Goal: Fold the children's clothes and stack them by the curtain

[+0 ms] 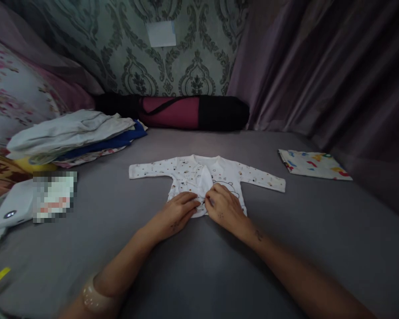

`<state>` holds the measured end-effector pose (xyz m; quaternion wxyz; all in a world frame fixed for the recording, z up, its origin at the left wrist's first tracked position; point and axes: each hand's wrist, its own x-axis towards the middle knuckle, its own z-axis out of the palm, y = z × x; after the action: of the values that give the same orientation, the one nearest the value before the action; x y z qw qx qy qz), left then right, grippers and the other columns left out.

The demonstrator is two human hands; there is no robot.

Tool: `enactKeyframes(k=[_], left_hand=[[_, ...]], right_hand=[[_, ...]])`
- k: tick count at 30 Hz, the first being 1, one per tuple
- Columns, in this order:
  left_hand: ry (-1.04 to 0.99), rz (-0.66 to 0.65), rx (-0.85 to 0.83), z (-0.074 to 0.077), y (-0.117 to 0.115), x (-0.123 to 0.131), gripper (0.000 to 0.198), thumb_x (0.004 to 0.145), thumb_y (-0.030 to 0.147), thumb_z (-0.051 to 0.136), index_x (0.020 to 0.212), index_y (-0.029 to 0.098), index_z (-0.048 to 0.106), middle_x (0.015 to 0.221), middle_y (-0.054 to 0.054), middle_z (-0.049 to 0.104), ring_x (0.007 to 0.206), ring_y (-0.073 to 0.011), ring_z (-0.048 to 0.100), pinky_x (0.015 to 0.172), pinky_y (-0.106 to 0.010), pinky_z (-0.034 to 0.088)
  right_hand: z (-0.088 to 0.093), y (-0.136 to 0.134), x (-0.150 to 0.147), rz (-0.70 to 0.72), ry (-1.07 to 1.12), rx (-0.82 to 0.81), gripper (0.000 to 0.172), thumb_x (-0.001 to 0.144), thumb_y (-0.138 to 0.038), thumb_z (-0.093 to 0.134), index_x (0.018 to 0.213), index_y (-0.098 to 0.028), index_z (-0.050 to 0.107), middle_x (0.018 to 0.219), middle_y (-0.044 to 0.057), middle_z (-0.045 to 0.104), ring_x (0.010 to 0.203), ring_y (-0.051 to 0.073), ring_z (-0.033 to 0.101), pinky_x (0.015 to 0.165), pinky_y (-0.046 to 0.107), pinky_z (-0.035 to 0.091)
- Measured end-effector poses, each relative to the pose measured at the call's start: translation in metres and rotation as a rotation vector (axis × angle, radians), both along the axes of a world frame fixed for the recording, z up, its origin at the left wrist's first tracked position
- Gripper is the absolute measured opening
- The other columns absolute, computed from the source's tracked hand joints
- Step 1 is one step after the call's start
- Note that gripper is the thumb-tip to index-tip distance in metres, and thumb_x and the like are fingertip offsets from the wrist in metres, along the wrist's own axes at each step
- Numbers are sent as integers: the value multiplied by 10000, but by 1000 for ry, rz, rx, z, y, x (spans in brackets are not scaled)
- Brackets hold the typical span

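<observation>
A small white baby shirt [186,170] lies on the grey sheet with both long sleeves stretched out to the sides. It carries a scattered tiny print and a bear outline on its front. My left hand [179,210] rests on the lower front, its fingertips closed on the fabric near the middle. Close beside them, my right hand [224,206] pinches the edge of the front opening, where a plain white flap is turned up. The exact spot between the fingertips is partly hidden by my fingers.
A folded colourful-print cloth [315,165] lies to the right. At left are a pile of folded clothes [76,133], a white power bank [15,206] with a cable and a floral pillow [9,97]. A black-and-maroon long bag [173,113] lies along the patterned wall, with curtains at right.
</observation>
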<state>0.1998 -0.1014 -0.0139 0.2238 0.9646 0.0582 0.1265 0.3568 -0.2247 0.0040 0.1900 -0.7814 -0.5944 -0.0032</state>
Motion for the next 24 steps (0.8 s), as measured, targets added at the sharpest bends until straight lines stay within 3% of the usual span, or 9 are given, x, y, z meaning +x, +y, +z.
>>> enactKeyframes(k=[3, 6, 12, 17, 24], left_hand=[[8, -1, 33, 2, -2, 1, 325, 981, 285, 381, 1230, 217, 579, 1318, -111, 539, 1238, -230, 485, 1046, -414, 427], [-8, 37, 16, 2, -2, 1, 297, 975, 282, 392, 1199, 210, 574, 1281, -109, 556, 1198, -228, 511, 1025, -413, 443], [-94, 160, 15, 0, -1, -1, 275, 969, 271, 397, 1192, 162, 517, 1217, -133, 581, 1173, -226, 528, 1013, -419, 450], [-20, 59, 78, 0, -5, 2, 450, 987, 338, 372, 1412, 190, 391, 1465, -130, 433, 1375, -232, 368, 1116, -446, 356], [97, 40, 98, -5, -2, 3, 457, 980, 389, 382, 1385, 197, 472, 1459, -107, 448, 1373, -237, 377, 1130, -470, 327]], right_hand=[[7, 1, 2, 0, 105, 44, 159, 904, -196, 481, 860, -198, 634, 904, 43, 620, 879, 167, 577, 793, 279, 427], [8, -1, -1, 34, 191, -12, 147, 914, -202, 478, 878, -203, 620, 863, 19, 633, 811, 149, 586, 725, 265, 416], [7, -5, -6, 145, 188, -127, 198, 955, -252, 464, 909, -202, 650, 906, 32, 645, 889, 164, 604, 777, 277, 421], [5, -4, -5, 73, 12, -29, 218, 958, -187, 423, 911, -172, 635, 983, 88, 613, 973, 203, 556, 858, 321, 436], [-2, -9, -7, 68, -48, -33, 208, 931, -155, 435, 997, -154, 633, 1068, 116, 604, 1035, 230, 531, 885, 347, 443]])
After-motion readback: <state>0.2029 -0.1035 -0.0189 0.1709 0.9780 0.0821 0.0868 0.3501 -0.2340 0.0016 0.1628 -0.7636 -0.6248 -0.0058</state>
